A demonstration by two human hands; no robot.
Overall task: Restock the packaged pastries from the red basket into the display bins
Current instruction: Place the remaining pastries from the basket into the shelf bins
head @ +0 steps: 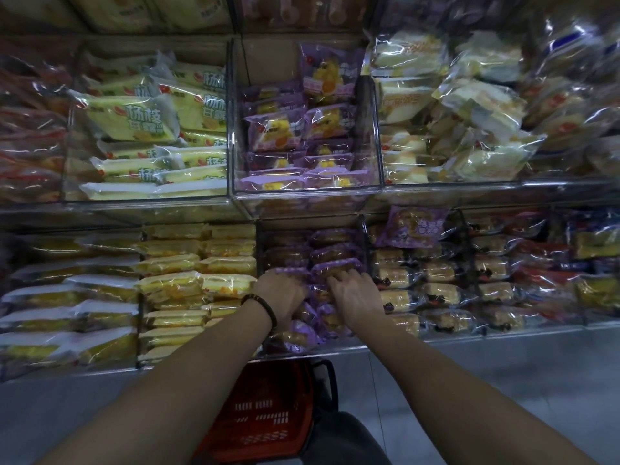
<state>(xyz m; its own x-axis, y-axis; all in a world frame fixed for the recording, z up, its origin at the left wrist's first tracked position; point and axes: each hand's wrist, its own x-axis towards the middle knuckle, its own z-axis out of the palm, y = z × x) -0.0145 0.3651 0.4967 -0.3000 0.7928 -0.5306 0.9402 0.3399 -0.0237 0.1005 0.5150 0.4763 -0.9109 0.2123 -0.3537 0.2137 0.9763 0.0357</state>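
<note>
Two hands reach into the bin [365, 239] of purple packs [332, 253]. The left hand [281, 292] (bead bracelet [260, 307] at the wrist) digs among the packs with its fingers hidden, so its grip cannot be told. The right hand [357, 297], just beside it in the bin, lays spread fingers on the packs. The red basket [265, 414] sits below the bin.
</note>
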